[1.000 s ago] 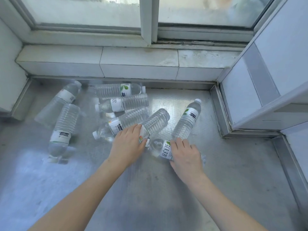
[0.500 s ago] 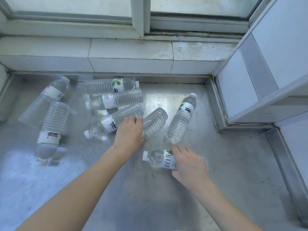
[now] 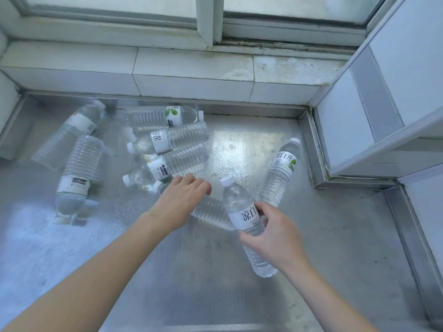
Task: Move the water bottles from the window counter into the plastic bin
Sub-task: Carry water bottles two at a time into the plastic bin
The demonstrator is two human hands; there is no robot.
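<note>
Several clear water bottles with white labels lie on the metal window counter [image 3: 239, 144]. My right hand [image 3: 271, 233] grips one bottle [image 3: 239, 207] around its label and holds it lifted, cap pointing away from me. My left hand [image 3: 179, 202] lies over another bottle [image 3: 211, 212] that rests on the counter, its cap [image 3: 157, 186] poking out to the left of my fingers. One more bottle [image 3: 278, 173] lies at the right; three lie stacked in the middle [image 3: 177, 140] and two at the left [image 3: 79, 161]. No plastic bin is in view.
A tiled sill [image 3: 167, 73] and the window frame [image 3: 208, 20] run along the back. A white cabinet [image 3: 383, 92] with a metal base rim closes in the right side. A low wall edge [image 3: 9, 121] bounds the left.
My right hand has picked its bottle up off the counter and turned it cap-away. My left hand's bottle has swung round, its cap now pointing left.
</note>
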